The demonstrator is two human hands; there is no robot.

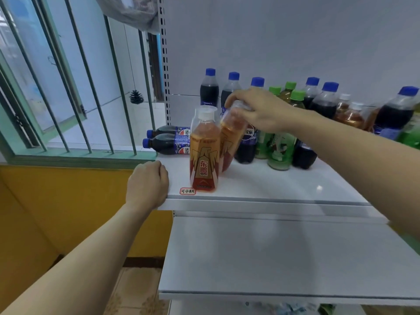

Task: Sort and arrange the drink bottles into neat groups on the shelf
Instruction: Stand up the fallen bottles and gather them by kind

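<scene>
White upper shelf point(284, 185) carries all the drinks; a lower shelf point(284, 253) sits below it, bare on its visible surface. Landmark for positions: the upright orange bottle point(205, 151), standing near the front left corner of the upper shelf, clear cap on top, red-and-gold label facing the camera. Beyond the left end of the shelf, well left of the landmark, a barred window point(68, 87) with green frame. Behind and right of the landmark, a loose cluster of standing bottles: cola bottles point(209, 87) with blue caps along the back wall, green tea bottles point(281, 153) with green caps in the middle, more cola and amber bottles running toward the right edge, blurred there. Behind and left of the landmark, two cola bottles point(167, 142) lie on their sides, caps pointing left, touching each other. Right hand point(261, 108) reaches in from the right, grip closed over the cap end of a second orange bottle point(230, 137); this bottle is tilted, top leaning right, its base at the shelf just behind and right of the landmark, side touching or nearly touching it; cannot tell whether the base is fully down. Left hand point(147, 185) rests at the front left corner of the upper shelf, just left of the landmark, fingers curled into a loose fist, holding nothing. A small red-outlined sticker point(188, 191) lies on the shelf edge directly in front of the landmark.
</scene>
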